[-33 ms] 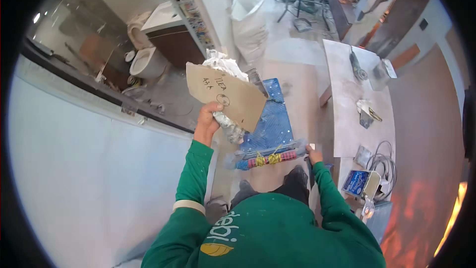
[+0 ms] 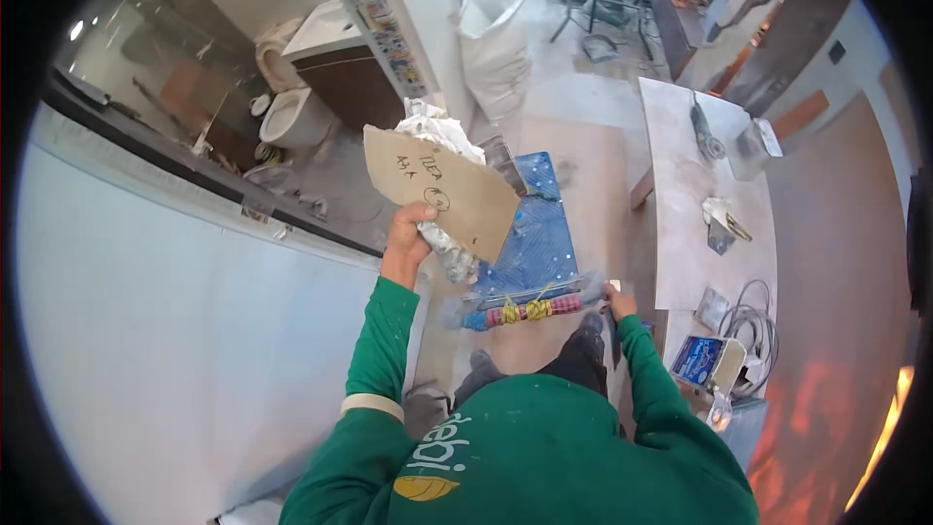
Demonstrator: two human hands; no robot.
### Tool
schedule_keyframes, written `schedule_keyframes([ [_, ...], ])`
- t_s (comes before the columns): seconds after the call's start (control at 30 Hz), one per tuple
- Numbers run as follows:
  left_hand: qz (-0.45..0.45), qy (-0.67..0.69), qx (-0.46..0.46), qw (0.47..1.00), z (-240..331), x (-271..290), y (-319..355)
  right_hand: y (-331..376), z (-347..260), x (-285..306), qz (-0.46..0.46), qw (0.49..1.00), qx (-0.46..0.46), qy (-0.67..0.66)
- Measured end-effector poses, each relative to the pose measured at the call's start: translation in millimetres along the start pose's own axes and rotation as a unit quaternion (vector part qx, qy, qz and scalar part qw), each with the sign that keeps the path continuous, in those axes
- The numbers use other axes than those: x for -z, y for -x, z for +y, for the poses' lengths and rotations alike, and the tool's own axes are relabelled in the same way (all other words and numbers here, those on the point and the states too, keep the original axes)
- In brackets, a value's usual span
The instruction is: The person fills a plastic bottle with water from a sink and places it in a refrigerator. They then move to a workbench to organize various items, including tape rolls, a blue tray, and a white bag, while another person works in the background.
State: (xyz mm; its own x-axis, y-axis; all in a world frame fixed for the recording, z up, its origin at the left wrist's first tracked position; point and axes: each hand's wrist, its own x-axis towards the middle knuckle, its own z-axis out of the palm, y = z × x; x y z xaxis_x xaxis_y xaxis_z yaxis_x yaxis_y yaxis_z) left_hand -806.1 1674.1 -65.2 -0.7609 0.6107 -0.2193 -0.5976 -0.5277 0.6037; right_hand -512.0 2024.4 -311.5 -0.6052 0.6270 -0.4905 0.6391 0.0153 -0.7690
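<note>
My left hand (image 2: 409,237) is closed round the lower left edge of a piece of brown cardboard (image 2: 447,196) with handwriting on it. Crumpled white material (image 2: 442,128) shows above the card, and a grey-white crumpled roll (image 2: 449,251) hangs below it beside my fingers. Beneath lies a long blue panel (image 2: 533,238) with white dots. Across its near end runs a plastic-wrapped bar (image 2: 533,309), bound with pink, blue and yellow material. At the bar's right end my right hand (image 2: 620,301) is closed; a small white piece shows at its fingers, but what it grips is unclear.
To the right stands a pale worktable (image 2: 700,204) with an angle grinder (image 2: 708,131), a clear container (image 2: 756,148), a coiled cable (image 2: 756,335) and a blue box (image 2: 698,360). A white sack (image 2: 493,49) stands ahead. On the left are a wall (image 2: 214,331) and a bathroom with a toilet (image 2: 288,117).
The view has shifted very slightly, and my right shoe shows a little farther forward. Both hands keep their hold.
</note>
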Motion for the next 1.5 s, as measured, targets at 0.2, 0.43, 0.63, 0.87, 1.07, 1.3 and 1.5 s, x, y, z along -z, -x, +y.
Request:
schedule_keyframes([
  [0.2,0.110,-0.010,-0.084,0.990,-26.7,23.7,22.9,-54.4,-75.1,59.2,-0.201,0.979,-0.030,-0.003],
  [0.43,0.123,0.010,-0.152,0.981,-91.6,-39.6,18.6,-113.7,-158.1,128.2,-0.299,0.947,-0.110,-0.031],
  [0.63,0.100,-0.011,-0.136,0.986,-102.3,-80.1,-10.1,-78.4,-312.3,90.6,-0.408,0.904,0.053,-0.113],
  [0.87,0.168,-0.095,-0.161,0.968,-106.9,-98.8,-46.8,-72.9,-398.2,37.2,-0.527,0.834,0.121,-0.110],
  [1.07,0.259,-0.143,-0.141,0.945,-104.2,-95.7,-70.1,-129.7,-413.0,-18.0,-0.570,0.814,0.093,-0.060],
  [1.3,0.401,-0.029,-0.175,0.899,-163.4,-93.8,-114.9,-243.1,-422.9,-61.5,-0.610,0.792,-0.020,0.029],
  [1.5,0.488,-0.024,-0.225,0.843,-161.8,-123.3,-166.6,-346.1,-454.2,-45.6,-0.506,0.862,-0.016,0.023],
])
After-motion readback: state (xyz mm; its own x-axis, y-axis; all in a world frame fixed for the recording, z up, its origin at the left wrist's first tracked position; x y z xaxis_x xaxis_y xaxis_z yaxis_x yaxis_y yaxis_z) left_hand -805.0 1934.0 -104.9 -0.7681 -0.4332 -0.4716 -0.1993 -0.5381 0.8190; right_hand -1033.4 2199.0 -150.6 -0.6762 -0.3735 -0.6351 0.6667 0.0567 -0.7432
